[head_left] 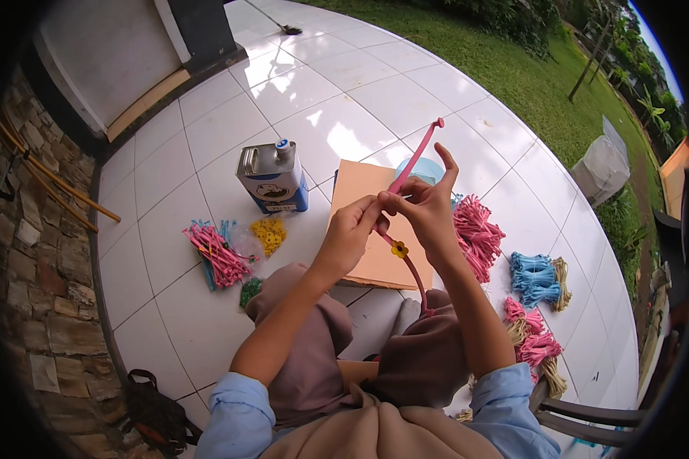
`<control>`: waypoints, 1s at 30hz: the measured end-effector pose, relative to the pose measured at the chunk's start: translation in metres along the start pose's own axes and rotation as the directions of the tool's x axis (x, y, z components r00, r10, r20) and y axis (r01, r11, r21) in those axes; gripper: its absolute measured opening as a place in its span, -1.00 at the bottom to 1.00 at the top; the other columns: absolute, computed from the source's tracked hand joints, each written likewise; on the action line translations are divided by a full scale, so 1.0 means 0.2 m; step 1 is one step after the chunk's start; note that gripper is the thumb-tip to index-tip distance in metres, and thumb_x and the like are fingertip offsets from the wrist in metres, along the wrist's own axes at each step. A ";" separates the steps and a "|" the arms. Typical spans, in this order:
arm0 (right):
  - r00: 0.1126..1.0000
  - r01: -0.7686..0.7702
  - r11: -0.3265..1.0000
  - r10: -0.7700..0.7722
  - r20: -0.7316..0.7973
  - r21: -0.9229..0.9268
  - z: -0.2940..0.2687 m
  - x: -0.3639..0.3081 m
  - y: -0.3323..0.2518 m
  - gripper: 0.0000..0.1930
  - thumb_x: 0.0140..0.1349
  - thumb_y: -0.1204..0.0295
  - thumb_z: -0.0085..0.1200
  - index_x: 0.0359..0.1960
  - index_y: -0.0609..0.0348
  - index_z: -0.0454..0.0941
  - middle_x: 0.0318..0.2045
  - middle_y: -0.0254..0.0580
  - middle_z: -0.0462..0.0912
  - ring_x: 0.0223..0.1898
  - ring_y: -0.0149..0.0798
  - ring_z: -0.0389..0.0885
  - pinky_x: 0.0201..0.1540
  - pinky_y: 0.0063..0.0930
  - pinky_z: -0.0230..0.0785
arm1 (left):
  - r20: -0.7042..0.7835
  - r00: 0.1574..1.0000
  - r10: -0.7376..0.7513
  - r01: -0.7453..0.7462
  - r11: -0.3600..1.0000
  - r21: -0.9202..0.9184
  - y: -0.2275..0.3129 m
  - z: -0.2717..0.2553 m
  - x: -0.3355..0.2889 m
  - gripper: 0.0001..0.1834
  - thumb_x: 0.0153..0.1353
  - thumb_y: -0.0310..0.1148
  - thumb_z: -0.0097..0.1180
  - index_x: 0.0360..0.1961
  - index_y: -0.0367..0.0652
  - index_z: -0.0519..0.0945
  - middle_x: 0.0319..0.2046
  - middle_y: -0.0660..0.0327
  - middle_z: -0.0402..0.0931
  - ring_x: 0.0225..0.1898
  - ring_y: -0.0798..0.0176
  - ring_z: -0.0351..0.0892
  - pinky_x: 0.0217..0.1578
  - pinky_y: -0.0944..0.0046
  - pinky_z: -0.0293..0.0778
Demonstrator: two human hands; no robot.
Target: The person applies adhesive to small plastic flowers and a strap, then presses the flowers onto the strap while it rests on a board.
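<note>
A long thin pink strap (416, 166) runs between my two hands, its knobbed upper end rising to the far right. Its lower part hangs down past a yellow flower piece (399, 249) with a dark centre and reaches my right knee. My left hand (353, 229) pinches the strap from the left. Close against it, my right hand (423, 205) pinches the strap between thumb and fingers, one finger lifted upward. Both hands are above a flat tan board (367, 195). The exact grip point is partly hidden by the fingers.
Left of the board stand a metal can (274, 177), a bag of yellow flower pieces (269, 234), a pile of pink straps (220, 256) and green pieces (249, 291). To the right lie loose pink straps (478, 237), blue bundles (534, 279) and pink bundles (538, 348). A light-blue container (429, 169) sits behind my right hand.
</note>
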State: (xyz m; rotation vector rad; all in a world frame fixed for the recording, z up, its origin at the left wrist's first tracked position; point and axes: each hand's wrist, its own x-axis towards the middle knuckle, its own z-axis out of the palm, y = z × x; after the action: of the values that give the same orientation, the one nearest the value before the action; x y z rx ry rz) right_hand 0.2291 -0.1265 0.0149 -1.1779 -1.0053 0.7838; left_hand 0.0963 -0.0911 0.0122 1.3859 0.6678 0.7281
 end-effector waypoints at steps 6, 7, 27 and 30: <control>0.991 0.107 0.994 -0.105 -0.081 0.011 0.04 -0.02 -0.03 -0.14 0.07 0.66 0.09 0.24 0.05 -0.30 -0.60 -0.24 0.49 -0.56 -0.43 0.48 -0.47 -0.58 0.37 | 0.045 0.996 0.083 -0.084 0.996 0.028 -0.03 -0.02 0.02 -0.73 0.33 -0.33 -0.21 -0.41 -0.28 0.45 -0.66 0.35 0.28 -0.56 0.53 0.26 -0.50 0.49 0.24; 0.991 0.109 0.994 -0.107 -0.079 0.009 0.06 -0.02 -0.04 -0.14 0.07 0.66 0.09 0.24 0.05 -0.30 -0.60 -0.24 0.49 -0.56 -0.43 0.48 -0.47 -0.58 0.37 | 0.044 0.995 0.086 -0.087 0.996 0.026 -0.04 -0.01 0.02 -0.73 0.33 -0.33 -0.21 -0.41 -0.28 0.45 -0.66 0.35 0.28 -0.56 0.53 0.26 -0.50 0.49 0.24; 0.976 0.190 0.980 -0.195 -0.098 -0.059 0.13 -0.02 -0.05 -0.18 0.04 0.63 0.12 0.23 0.03 -0.20 -0.58 -0.18 0.50 -0.57 -0.41 0.51 -0.51 -0.61 0.36 | 0.013 0.989 0.146 -0.146 0.988 0.049 -0.06 -0.04 0.01 -0.67 0.30 -0.10 -0.21 -0.37 -0.10 0.47 -0.67 0.48 0.17 -0.60 0.63 0.14 -0.71 0.57 0.15; 0.964 0.210 0.971 -0.226 -0.143 -0.115 0.13 -0.01 -0.06 -0.22 0.08 0.63 0.07 0.23 -0.01 -0.19 -0.61 -0.18 0.51 -0.60 -0.42 0.50 -0.53 -0.61 0.34 | -0.034 0.993 0.109 -0.109 0.994 -0.026 -0.01 -0.01 0.02 -0.72 0.32 -0.32 -0.19 -0.43 -0.28 0.45 -0.69 0.35 0.25 -0.61 0.52 0.21 -0.53 0.47 0.19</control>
State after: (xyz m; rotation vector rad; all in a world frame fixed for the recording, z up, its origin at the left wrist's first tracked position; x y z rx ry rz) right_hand 0.2036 -0.1224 0.0283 -1.1706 -1.0322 0.4645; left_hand 0.0968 -0.0864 0.0095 1.3960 0.6094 0.8454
